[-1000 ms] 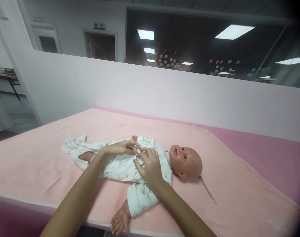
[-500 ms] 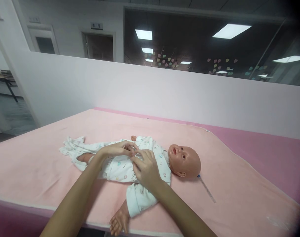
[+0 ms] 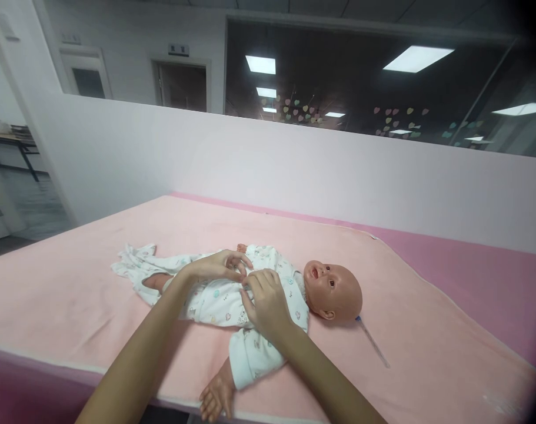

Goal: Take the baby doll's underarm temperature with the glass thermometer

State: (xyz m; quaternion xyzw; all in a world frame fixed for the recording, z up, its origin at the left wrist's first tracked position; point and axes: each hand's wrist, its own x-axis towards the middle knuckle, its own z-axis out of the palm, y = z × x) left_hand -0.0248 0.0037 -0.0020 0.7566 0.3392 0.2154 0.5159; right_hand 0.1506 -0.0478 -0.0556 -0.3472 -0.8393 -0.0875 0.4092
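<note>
Pink cloth (image 3: 426,347) lies under a baby doll (image 3: 333,291) in white clothes (image 3: 219,306). The left hand (image 3: 223,266) and right hand (image 3: 268,300) have bent fingers close together over its tummy; pinching or not, I can't tell. A thin blue-tipped stick (image 3: 373,343) lies near its head

Left hand (image 3: 221,265) and right hand (image 3: 270,301) converge over the dressed doll (image 3: 219,306); these 2 block a drop from above onto its middle. We find a free lane on the pink cloth (image 3: 294,235) between doll and white partition (image 3: 294,168), which bars the far side. Beside the doll's head (image 3: 336,291), a thin stick (image 3: 373,343) lies in the way. The near sleeve (image 3: 252,358) obstructs low entry.
</note>
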